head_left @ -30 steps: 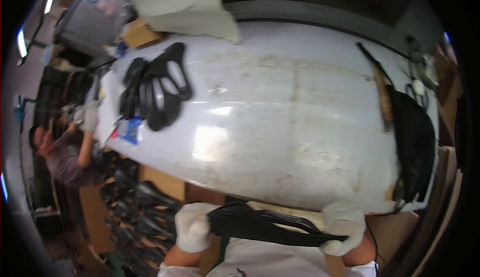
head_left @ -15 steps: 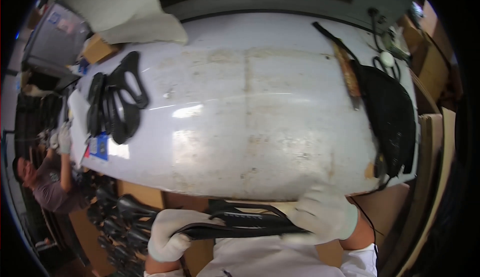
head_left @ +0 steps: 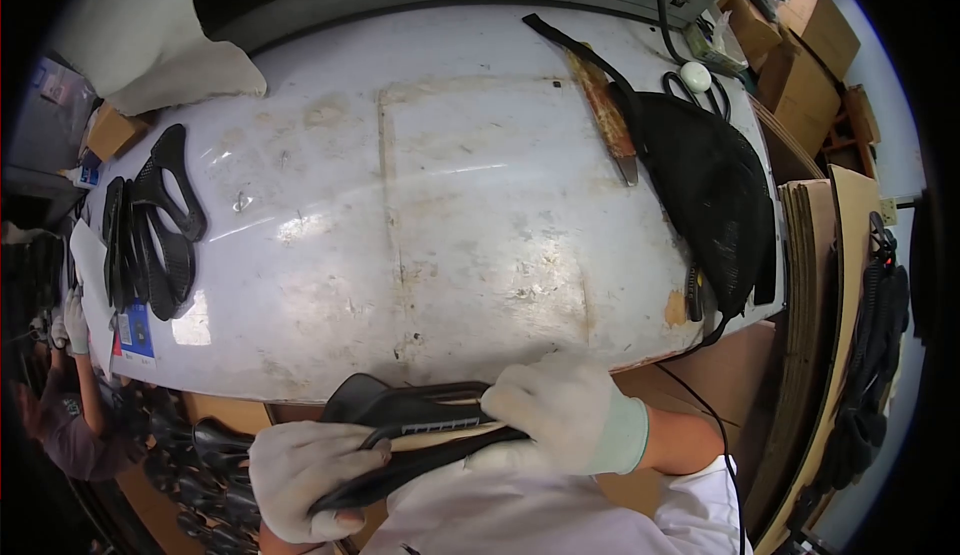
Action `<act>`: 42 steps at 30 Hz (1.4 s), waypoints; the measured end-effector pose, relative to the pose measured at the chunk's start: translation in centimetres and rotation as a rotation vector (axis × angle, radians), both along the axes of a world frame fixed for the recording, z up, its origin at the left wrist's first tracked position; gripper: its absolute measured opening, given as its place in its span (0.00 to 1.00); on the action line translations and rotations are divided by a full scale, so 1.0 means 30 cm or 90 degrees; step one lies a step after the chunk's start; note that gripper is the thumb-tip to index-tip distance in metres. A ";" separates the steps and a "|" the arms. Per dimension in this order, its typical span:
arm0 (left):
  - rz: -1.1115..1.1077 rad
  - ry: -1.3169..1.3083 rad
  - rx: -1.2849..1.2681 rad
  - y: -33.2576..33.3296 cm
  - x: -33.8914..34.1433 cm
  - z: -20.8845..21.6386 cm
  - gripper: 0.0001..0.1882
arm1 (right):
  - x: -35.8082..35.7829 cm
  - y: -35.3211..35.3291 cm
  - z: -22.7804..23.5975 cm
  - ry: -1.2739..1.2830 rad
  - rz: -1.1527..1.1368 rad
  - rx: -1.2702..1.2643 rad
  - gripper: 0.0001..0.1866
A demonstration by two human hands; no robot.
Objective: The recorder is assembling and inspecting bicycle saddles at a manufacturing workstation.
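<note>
Close to my body, at the near edge of the white table, I hold a black bicycle saddle [head_left: 430, 463] in both hands. It lies tilted, its right end higher than its left, and pale rails and a strip of light marks show along its side. My left hand [head_left: 312, 467], in a white glove, grips the left end with fingers wrapped over it. Around the right end closes my gloved right hand [head_left: 555, 410], knuckles up. Its fingertips are partly hidden.
Several black saddle pieces [head_left: 160, 225] rest on the table's left side. A black bag [head_left: 705, 190] lies at the right beside a brown-handled blade [head_left: 605, 110]. More saddles [head_left: 200, 465] sit low on the left, near another person's gloved hand [head_left: 75, 323]. Cardboard sheets [head_left: 810, 255] stand at right.
The view has swung to the right, so the table contents appear farther left. The saddle has turned from nearly level to tilted, and its pale rails show more. Both hands still grip it.
</note>
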State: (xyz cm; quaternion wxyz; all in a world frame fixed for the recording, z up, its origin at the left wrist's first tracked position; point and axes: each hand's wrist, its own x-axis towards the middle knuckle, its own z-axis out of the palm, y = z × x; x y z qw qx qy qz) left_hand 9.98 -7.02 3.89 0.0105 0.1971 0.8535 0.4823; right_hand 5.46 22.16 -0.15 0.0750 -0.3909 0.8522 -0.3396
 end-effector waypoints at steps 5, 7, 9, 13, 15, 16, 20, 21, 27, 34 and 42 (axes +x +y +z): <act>-0.021 -0.006 -0.033 0.044 -0.029 -0.065 0.30 | -0.010 -0.029 0.022 0.038 -0.098 0.115 0.31; -0.051 0.018 -0.015 0.035 -0.047 -0.095 0.31 | 0.011 -0.019 0.022 0.072 -0.116 0.108 0.31; -0.083 0.022 0.015 0.036 -0.054 -0.102 0.31 | 0.012 -0.009 0.029 0.107 -0.132 0.099 0.31; -0.003 -0.019 -0.015 0.052 -0.033 -0.053 0.26 | 0.005 -0.023 0.054 0.107 -0.141 0.142 0.30; 0.063 -0.064 0.039 0.066 0.028 -0.045 0.24 | 0.007 -0.037 0.078 0.118 -0.139 0.137 0.28; 0.128 -0.107 0.098 0.067 0.056 -0.041 0.21 | 0.016 -0.046 0.090 0.117 -0.142 0.168 0.29; 0.146 -0.169 0.214 0.048 0.069 -0.055 0.16 | 0.034 -0.078 0.124 0.123 -0.156 0.234 0.31; 0.163 -0.197 0.270 0.047 0.076 -0.052 0.16 | 0.038 -0.096 0.147 0.113 -0.165 0.268 0.34; 0.169 -0.212 0.336 0.020 0.094 -0.080 0.16 | 0.035 -0.121 0.180 0.141 -0.142 0.301 0.35; 0.199 -0.171 0.299 0.018 0.102 -0.082 0.15 | 0.036 -0.128 0.183 0.140 -0.153 0.322 0.35; 0.225 -0.150 0.240 0.052 0.085 -0.054 0.14 | 0.035 -0.136 0.178 0.152 -0.165 0.320 0.34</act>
